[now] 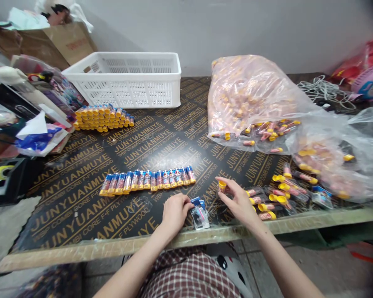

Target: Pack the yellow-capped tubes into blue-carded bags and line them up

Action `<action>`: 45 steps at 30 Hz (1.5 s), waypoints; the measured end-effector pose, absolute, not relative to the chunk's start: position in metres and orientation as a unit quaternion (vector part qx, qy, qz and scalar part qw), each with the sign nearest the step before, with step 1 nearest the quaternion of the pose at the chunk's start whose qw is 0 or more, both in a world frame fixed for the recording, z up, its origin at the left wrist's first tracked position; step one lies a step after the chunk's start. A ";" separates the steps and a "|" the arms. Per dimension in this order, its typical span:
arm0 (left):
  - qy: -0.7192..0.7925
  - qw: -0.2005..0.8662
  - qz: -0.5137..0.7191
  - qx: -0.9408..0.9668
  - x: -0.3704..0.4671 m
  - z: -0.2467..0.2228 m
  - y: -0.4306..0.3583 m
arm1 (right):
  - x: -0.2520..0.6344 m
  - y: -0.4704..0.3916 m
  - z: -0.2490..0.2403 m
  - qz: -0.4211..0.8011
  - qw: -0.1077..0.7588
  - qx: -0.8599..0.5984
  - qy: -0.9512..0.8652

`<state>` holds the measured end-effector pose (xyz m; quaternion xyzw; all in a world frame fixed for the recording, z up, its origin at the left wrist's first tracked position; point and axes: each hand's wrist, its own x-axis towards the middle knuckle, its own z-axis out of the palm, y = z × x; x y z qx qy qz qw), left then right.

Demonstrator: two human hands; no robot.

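Right hand (240, 205): closed around a yellow-ended tube (221, 187), yellow end up. Left hand (175, 210): fingertips pinched at the corner of blue-topped packets (200, 215). Best with a light grip, tube upright, film flat and uncreased. Loose tubes (267, 216) just beside right wrist; avoid sideways sweeps. Table edge (112, 247) right under forearms, so work inward. Likely best lane: between tube row (147, 180) and clear bag (251, 82), short of white basket (161, 87).

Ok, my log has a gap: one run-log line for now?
left hand: pinching blue-topped packets | right hand: holding yellow-ended tube | table: row of labelled tubes, white basket, bag of tubes
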<state>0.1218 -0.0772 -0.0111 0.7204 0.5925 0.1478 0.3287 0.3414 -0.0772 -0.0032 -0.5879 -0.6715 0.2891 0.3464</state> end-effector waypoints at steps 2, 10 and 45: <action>0.584 0.310 0.144 0.736 0.122 -0.012 -0.079 | 0.337 -0.082 -0.001 0.282 0.351 -0.599 -0.662; 0.587 0.288 0.219 0.724 0.124 -0.014 -0.084 | 0.320 -0.102 0.001 0.296 0.407 -0.603 -0.620; 0.494 0.679 0.504 0.202 0.114 0.009 -0.070 | 0.285 -0.135 0.004 0.285 0.454 -0.491 -0.687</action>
